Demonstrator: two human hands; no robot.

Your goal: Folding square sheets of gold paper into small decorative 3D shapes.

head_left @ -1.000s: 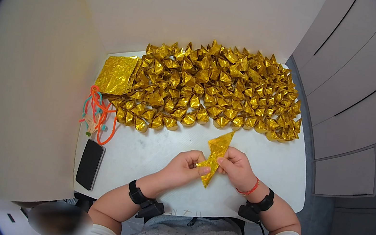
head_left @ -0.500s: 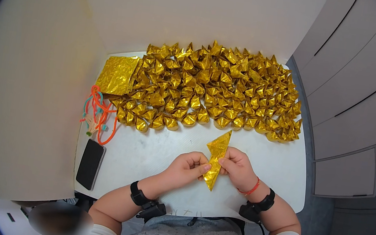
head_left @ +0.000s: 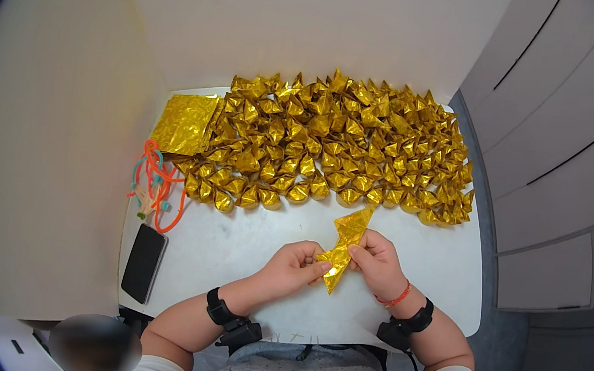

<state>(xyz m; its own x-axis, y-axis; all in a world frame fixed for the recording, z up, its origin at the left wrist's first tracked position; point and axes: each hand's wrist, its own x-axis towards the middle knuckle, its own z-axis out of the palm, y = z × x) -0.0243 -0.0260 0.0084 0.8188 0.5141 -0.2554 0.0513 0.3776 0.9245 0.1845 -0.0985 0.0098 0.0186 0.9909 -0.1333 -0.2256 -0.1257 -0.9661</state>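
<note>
A partly folded sheet of gold foil paper (head_left: 351,229) is held over the near part of the white table (head_left: 228,237). My left hand (head_left: 295,264) pinches its lower left edge between thumb and fingers. On the other side, my right hand (head_left: 376,263) grips the paper near its middle, thumb on top. The sheet stands slanted, with one point toward the far side and another toward me. Just beyond lie rows of folded gold foil ingots (head_left: 334,145), packed closely. The fingertips behind the paper are partly hidden.
A stack of flat gold foil sheets (head_left: 185,123) lies at the far left. Nearer me are an orange and teal cord bundle (head_left: 151,183) and a black phone (head_left: 145,263). Walls border the table's left and far sides; grey cabinets (head_left: 560,171) stand at right.
The foil paper has tilted, its far point leaning more to the right. A small corner now sticks out at my left fingertips. Both hands keep hold of it.
</note>
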